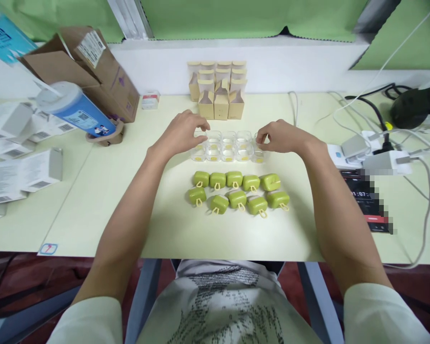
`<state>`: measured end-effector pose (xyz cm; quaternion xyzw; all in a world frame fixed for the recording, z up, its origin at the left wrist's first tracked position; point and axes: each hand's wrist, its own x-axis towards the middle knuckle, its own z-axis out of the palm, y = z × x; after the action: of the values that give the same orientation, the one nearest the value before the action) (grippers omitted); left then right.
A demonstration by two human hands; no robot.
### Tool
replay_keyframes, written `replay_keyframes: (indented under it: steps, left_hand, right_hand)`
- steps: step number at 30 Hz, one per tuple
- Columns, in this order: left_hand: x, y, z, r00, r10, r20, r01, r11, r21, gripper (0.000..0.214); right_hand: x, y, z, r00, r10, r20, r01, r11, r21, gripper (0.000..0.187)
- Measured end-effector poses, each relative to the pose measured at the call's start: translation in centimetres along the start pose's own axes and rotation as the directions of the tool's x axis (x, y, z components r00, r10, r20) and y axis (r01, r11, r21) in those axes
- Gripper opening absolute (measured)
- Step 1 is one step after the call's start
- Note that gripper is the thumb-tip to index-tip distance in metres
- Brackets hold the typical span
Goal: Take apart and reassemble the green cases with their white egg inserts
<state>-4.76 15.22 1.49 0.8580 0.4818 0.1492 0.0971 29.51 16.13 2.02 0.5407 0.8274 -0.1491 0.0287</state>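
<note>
Rows of small clear plastic containers (pixel 228 148) stand close together in the middle of the table, with yellow showing at their bottoms. At their left end my left hand (pixel 184 131) has thumb and fingers closed around the edge of a container. My right hand (pixel 281 136) pinches a clear container at the right end, its fingers curled and partly hiding it. Nearer to me lie several small glossy green cases (pixel 234 179) in two uneven rows, each rounded, most with a pale yellow loop showing. Neither hand touches the green cases.
Open small cardboard boxes (pixel 221 102) stand in rows against the wall. To the left are a large carton (pixel 111 81), a blue tub (pixel 82 112) and several white boxes (pixel 21 174). A power strip (pixel 372 160), cables and a phone (pixel 365 200) lie on the right.
</note>
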Motion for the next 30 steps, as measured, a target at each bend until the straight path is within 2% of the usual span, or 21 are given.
replay_keyframes:
  steps: [6, 12, 16, 25, 30]
  left_hand:
    - [-0.7, -0.8, -1.8, 0.991, -0.028, 0.129, 0.039, 0.996, -0.080, 0.041]
    - [-0.5, -1.2, -1.3, 0.977, -0.066, 0.203, 0.076, 0.996, -0.042, 0.049]
    - [-0.3, -1.2, -0.6, 0.979, -0.060, 0.195, 0.066, 0.998, -0.023, 0.048]
    - [0.0, -1.1, 0.5, 0.989, -0.050, 0.136, 0.045, 0.998, 0.041, 0.036]
    - [0.0, -1.2, 0.9, 0.994, -0.022, 0.111, 0.016, 0.999, 0.050, 0.041]
  right_hand:
    - [0.6, -0.1, 0.8, 0.996, -0.053, -0.072, 0.052, 0.999, -0.011, 0.020]
    - [0.8, 0.3, 1.2, 0.994, -0.057, -0.096, 0.056, 0.998, -0.009, 0.017]
    - [0.8, 0.5, 1.4, 0.990, -0.042, -0.131, 0.043, 0.999, 0.003, 0.016]
    - [1.1, 0.6, 1.6, 0.991, -0.045, -0.126, 0.046, 0.999, 0.009, 0.015]
    - [0.4, 0.3, 0.6, 0.985, -0.012, -0.170, 0.014, 1.000, 0.014, 0.041]
